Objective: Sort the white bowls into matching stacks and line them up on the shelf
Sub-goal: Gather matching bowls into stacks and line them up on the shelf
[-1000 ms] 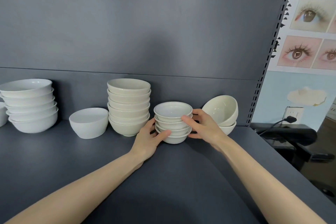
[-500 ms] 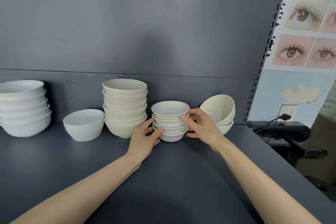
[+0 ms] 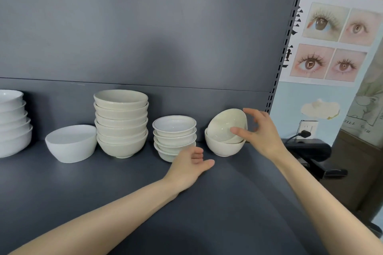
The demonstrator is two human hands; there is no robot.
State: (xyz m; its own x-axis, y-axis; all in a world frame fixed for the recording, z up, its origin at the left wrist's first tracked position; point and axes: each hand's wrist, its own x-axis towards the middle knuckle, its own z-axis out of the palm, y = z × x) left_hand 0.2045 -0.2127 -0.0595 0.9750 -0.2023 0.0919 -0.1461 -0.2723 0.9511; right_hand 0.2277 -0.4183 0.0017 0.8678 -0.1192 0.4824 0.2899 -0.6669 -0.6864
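On the dark grey shelf (image 3: 217,203) stand, left to right, a stack of wide white bowls (image 3: 12,124), a single white bowl (image 3: 71,143), a tall stack of cream bowls (image 3: 121,123) and a short stack of small rimmed bowls (image 3: 175,136). At the right a cream bowl (image 3: 224,125) lies tilted inside another cream bowl (image 3: 222,148). My right hand (image 3: 259,130) is spread around the tilted bowl, thumb on its rim. My left hand (image 3: 189,166) rests open on the shelf, just in front of the small stack.
The shelf's slotted upright (image 3: 284,47) marks the right end. Beyond it are a wall poster of eyes (image 3: 329,41), a socket with a plug (image 3: 306,132) and a black chair arm (image 3: 310,149).
Both hands let go of the small stack, which now stands next to the tall cream stack. My right hand moved right to the tilted cream bowl; my left hand drew back a little.
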